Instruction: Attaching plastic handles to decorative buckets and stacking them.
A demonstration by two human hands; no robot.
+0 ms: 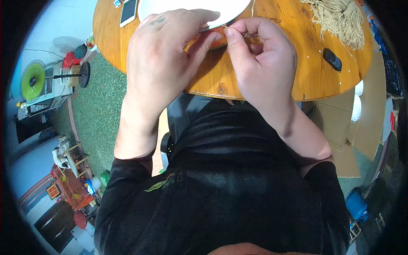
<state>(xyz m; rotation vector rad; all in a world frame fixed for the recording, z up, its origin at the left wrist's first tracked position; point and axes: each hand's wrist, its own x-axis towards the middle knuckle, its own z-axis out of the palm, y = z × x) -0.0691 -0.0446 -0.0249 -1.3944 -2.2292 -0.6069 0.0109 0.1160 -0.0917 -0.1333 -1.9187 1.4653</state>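
Note:
Both hands meet over the near part of a round wooden table (pixel 216 83). My left hand (pixel 159 53) is closed, with thumb and fingers brought together near the rim of a large white round dish-like thing (pixel 182 4). A thin greyish edge shows by its fingertips; I cannot make out what it belongs to. My right hand (pixel 267 55) pinches something tiny between thumb and forefinger, close to the left fingertips. Beneath the hands, an orange and green thing (pixel 217 41) shows in part, mostly covered by them.
A bundle of beige yarn (pixel 338 19) lies at the table's far right, with a small black oval device (pixel 332 59) nearer. A white-framed phone (pixel 128 12) rests at the far left. A green fan (pixel 32 80) stands off left; flattened cardboard (pixel 333 127) lies right of the table.

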